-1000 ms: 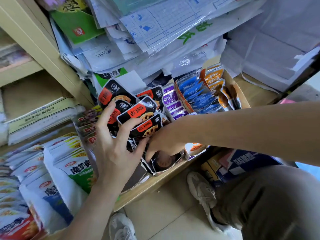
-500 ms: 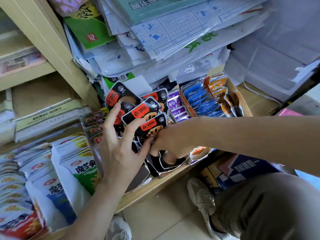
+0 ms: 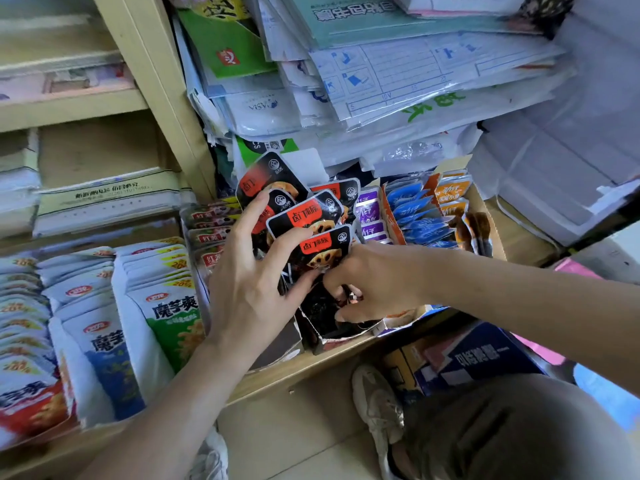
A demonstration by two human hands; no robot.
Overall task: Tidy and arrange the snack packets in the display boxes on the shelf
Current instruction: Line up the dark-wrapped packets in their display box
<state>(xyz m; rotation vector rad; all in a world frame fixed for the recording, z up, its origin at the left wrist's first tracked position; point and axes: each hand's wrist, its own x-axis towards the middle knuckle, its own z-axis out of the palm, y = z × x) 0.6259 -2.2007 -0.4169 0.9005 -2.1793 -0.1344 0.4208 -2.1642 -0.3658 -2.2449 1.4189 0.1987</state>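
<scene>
The left-hand grip (image 3: 249, 282) is spread wide over a fan of black-and-red packets (image 3: 306, 216). Its fingers press lightly bent on the packet faces and close round nothing, and the thumb reaches down toward the other hand. The right-hand grip (image 3: 374, 282) comes in from the right with its fingers curled down into the black display box (image 3: 311, 336), closed on the lower ends of those same packets. The packets stand up out of the box, tilted and overlapping. The box sits at the front edge of the wooden shelf (image 3: 294, 374), its front wall torn and bent.

Compared with a second ago, both hands are at the same bunch, though the right one has worked further in under the front packet. The fan stands a touch more upright. The view has swung a little, so more of the stacked paper packs (image 3: 415, 81) above shows.

Just right of the black box are purple packets (image 3: 369, 213), then a carton of blue packets (image 3: 415, 216) and orange packets (image 3: 450, 192). To the left stand red-labelled packets (image 3: 211, 233) and rows of white konjac packets (image 3: 166, 306). Below the shelf a pale shoe (image 3: 377, 400) rests on the floor beside a blue carton (image 3: 478, 355).
</scene>
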